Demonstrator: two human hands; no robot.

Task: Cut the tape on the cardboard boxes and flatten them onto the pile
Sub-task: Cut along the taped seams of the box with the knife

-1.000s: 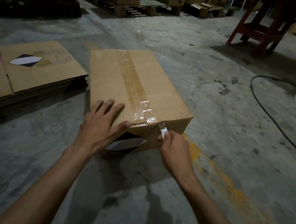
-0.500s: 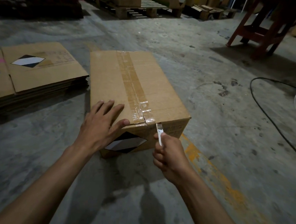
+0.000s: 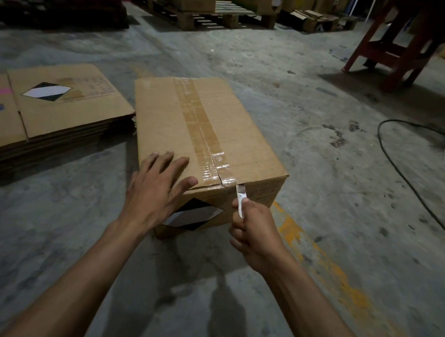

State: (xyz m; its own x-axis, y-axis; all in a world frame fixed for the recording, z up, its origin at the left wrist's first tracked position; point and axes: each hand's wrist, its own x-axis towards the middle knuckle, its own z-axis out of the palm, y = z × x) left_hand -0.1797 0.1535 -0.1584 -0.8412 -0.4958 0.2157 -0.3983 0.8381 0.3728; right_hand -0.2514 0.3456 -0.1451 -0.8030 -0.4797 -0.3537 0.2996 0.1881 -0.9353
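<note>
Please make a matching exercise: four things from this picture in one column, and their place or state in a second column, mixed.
Things:
1. left hand
2. right hand
3. flattened cardboard pile
4. black cable

Places or states:
A. grips a small knife
B. lies on the floor right of the box
C. rests flat on the box top
D. stacked left of the box

Pairs: 1-C, 2-A, 3-D, 4-B

No legible text was found. The cardboard box (image 3: 205, 131) and the flattened pile (image 3: 59, 113) each bore a black-and-white diamond label; their printing was unreadable.
</note>
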